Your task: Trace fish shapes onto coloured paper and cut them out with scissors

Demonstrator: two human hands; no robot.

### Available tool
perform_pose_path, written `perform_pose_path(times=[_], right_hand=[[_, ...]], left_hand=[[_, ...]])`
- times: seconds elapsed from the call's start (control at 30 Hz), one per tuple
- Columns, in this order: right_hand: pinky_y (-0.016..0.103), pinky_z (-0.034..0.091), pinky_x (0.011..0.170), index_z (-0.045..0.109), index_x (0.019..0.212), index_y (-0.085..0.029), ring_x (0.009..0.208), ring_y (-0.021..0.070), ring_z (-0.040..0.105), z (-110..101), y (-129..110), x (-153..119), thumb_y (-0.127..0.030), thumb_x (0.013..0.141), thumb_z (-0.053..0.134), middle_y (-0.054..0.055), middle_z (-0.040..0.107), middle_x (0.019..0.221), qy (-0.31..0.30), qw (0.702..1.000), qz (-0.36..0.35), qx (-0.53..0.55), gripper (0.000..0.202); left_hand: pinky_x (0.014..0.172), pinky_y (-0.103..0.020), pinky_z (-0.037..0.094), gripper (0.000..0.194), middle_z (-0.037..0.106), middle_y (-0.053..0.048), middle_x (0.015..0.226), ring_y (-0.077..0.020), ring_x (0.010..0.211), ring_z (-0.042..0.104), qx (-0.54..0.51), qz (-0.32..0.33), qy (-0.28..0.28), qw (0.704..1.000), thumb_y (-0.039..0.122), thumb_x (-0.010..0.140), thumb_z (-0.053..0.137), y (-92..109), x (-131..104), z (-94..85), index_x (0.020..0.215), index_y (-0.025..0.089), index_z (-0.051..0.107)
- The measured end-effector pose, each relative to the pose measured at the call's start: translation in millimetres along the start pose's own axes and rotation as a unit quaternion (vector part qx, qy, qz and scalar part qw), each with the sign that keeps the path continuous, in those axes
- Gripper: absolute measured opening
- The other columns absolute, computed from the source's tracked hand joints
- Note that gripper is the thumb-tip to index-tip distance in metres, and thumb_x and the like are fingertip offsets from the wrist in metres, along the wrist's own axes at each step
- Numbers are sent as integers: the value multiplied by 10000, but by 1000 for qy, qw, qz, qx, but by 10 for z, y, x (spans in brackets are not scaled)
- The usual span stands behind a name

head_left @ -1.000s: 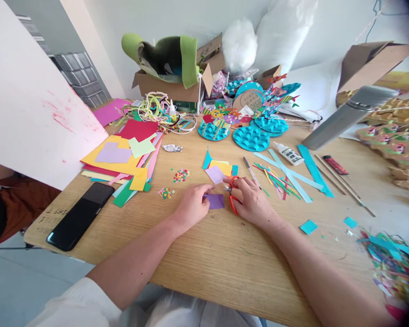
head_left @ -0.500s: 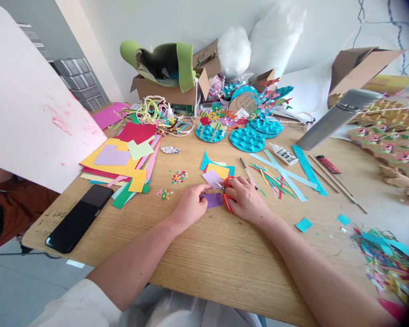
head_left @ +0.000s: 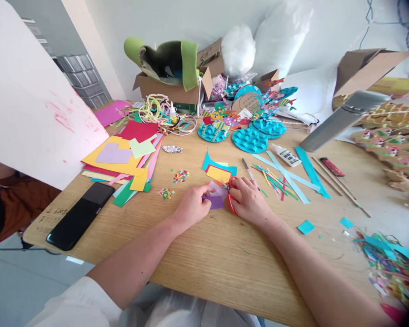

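Note:
My left hand (head_left: 195, 203) is closed, with thumb and fingertips on the left edge of a dark purple paper piece (head_left: 215, 202). A light lilac paper (head_left: 216, 187) lies against its upper side, near the same fingertips. Red-handled scissors (head_left: 229, 200) are in my right hand (head_left: 247, 197), their blades pointing left at the right end of the papers. Just beyond are a yellow paper piece (head_left: 218, 173) and a curved teal scrap (head_left: 209, 161). Tiny coloured bits (head_left: 181, 175) lie to the left of my hands.
A black phone (head_left: 81, 215) and stacked coloured paper (head_left: 112, 156) are at left. Thin paper strips (head_left: 276, 181), a pen (head_left: 249, 170), a glue bottle (head_left: 286, 156) and a grey bottle (head_left: 342, 120) are at right. Blue discs (head_left: 249, 140) stand behind. A person's sleeve shows at far left.
The lilac paper has come down over the purple piece, close to my left fingertips. The scissors remain in my right hand. The whole view has shifted slightly.

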State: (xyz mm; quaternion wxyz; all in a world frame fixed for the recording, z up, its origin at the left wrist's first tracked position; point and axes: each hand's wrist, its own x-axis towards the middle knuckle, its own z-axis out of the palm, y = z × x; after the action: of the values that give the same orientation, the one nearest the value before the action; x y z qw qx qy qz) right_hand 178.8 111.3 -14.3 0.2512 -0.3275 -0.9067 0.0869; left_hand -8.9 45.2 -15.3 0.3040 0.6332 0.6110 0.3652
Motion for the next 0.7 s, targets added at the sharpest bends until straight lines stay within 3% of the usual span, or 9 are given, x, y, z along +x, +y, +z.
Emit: perform_pose_path(times=[0.17,0.27,0.37,0.7], right_hand=[[434,411,830,518,955,-218,969,269,585,13,41,-6,-133,783,520,93,668,1021,7,999,24,24,192],[415,412,799,531,863,-218,904,254,583,8,41,-5,-148,791,527,80,660,946,-16,1000,3,13,100],[395,408,769,530,738,-214,865,241,573,-9,24,-7,-143,803,514,79,649,927,2,1000,-14,2,98],[392,408,789,519,871,-219,869,248,577,2,82,-9,-137,770,524,78,644,927,39,998,36,21,130]], left_hand=[[911,-335,502,480,720,-78,1006,-203,931,650,83,35,-26,996,-30,706,464,53,-41,-16,1063,174,710],[947,-367,484,467,700,-101,1084,-230,1022,628,136,71,-64,986,-5,769,425,82,-79,-13,1100,164,707],[974,-397,471,427,694,-103,1088,-246,1044,617,186,94,-98,973,22,795,436,105,-119,-9,1071,174,724],[909,-376,500,379,667,-79,931,-233,967,600,248,106,-108,957,64,799,468,153,-173,-24,1037,185,737]])
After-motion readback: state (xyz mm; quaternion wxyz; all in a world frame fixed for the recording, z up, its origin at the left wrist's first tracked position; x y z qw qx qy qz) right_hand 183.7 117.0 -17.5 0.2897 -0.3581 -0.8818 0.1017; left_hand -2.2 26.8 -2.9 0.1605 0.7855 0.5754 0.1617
